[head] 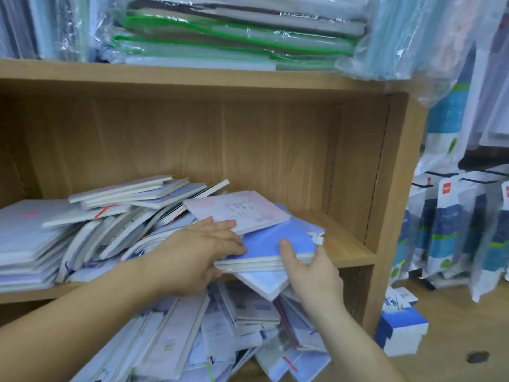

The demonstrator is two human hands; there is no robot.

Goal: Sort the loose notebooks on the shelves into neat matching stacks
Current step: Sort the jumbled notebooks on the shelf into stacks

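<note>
Nearest, on the lower shelf, a jumbled pile of loose notebooks (206, 340) is lying slumped. Above it, at the front edge of the middle shelf (349, 255), both hands are holding a small stack of blue notebooks (275, 244). The left hand (198, 252) is clamping its left side, fingers over the cover. The right hand (308, 268) is pinching its front right corner, thumb on top. The person seems to be gathering matching blue covers. A pale pink notebook (242, 210) is resting on the stack's rear, so the next move probably calls for freeing the stack and squaring it on the shelf's bare right end. A leaning heap (110, 224) is crowding the left. Farther up, wrapped folders (234, 37) are filling the top shelf.
</note>
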